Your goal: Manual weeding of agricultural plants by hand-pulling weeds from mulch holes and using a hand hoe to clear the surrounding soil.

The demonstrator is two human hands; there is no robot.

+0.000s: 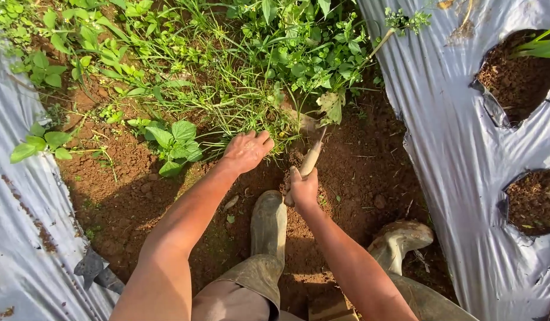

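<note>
Left to right, all placed against the clump of weeds (245, 113) in the furrow middle. Far left of it, a silver plastic mulch sheet (19, 238) covers the bed edge, torn low down. Between that and the clump, bare red soil (120, 190) with a few broad-leaf seedlings (177, 139).

Our left hand (246, 151) sits at the clump's base, fingers curled into the grass stems, gripping them; we judge it bunches and tensions the stems so the blade gets at the roots. Just right of that, our right hand (303, 189) is clenched round a pale wooden handle (310, 159) of a small hand tool, angled up toward the clump base; the blade end is hidden in leaves, so we can't tell its shape.

Below the clump, two muddy rubber boots (269, 223) are planted in the furrow.

Far right, a second mulch sheet (447, 148) has cut planting holes (515, 80) holding dark soil; the top one shows green leaf blades at its edge, the lower one mostly soil.
</note>
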